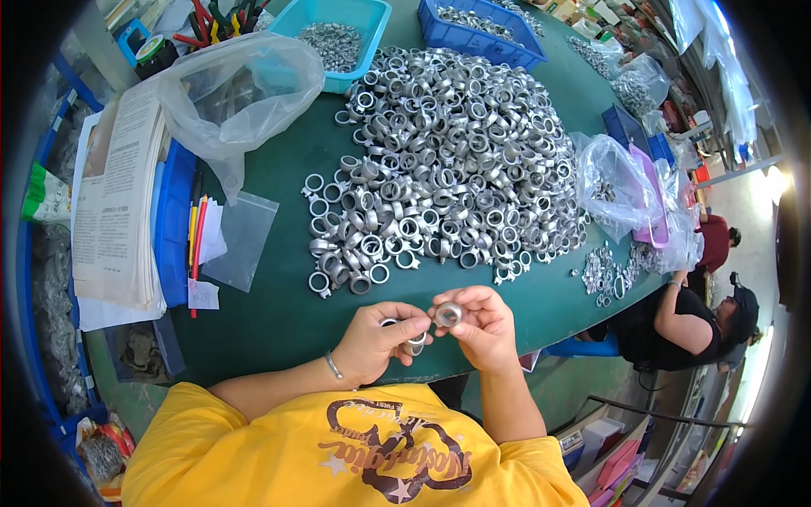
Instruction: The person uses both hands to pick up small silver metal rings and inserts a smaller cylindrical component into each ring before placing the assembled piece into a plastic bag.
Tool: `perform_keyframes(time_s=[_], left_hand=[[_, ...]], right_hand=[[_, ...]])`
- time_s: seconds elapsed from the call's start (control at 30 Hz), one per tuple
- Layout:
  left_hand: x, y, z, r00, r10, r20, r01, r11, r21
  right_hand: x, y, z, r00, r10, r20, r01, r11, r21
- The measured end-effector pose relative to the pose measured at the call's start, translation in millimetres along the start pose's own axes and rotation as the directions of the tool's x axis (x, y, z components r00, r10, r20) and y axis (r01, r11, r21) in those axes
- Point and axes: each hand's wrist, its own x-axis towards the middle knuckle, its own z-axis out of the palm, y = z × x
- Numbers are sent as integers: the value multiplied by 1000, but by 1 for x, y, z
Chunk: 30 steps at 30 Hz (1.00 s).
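Note:
Close to the table's near edge, my two hands are side by side. My left hand (377,342) is closed around metal rings (415,346), at least two of them showing between thumb and fingers. Another ring (449,315), silver-grey with a wide band, is pinched upright in the fingers of my right hand (483,325). The fingertips of both hands nearly meet; whether they touch I cannot tell. Just beyond them spreads a large heap of similar small metal rings (456,152), many with a little lug on the side.
The green table (270,325) carries a turquoise bin (372,51) and a blue bin (473,40) of parts at the back. Left lie a plastic bag (241,101), newspapers (114,211) and pencils (199,245). Right are small loose parts (601,275); a person in black (676,325) sits beyond.

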Motion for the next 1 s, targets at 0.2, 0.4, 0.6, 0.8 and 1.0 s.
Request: perform_keyframes(time_s=[0.2, 0.4, 0.6, 0.8, 1.0], left_hand=[[1, 1, -1, 994, -79, 70, 91, 977, -192], [5, -1, -7, 995, -32, 93, 64, 929, -364], [5, -2, -13, 977, 17, 212, 94, 860, -502], [4, 4, -12, 995, 2, 97, 46, 869, -492], [5, 0, -9, 1000, -22, 9, 24, 919, -393]], right_hand=[[9, -10, 13, 916, -259, 305, 393, 435, -810], [29, -1, 10, 930, -361, 71, 236, 437, -868], [57, 17, 15, 954, -219, 205, 198, -55, -979], [44, 15, 13, 965, -182, 186, 164, -127, -978], [17, 7, -1, 994, -98, -48, 38, 722, -691]])
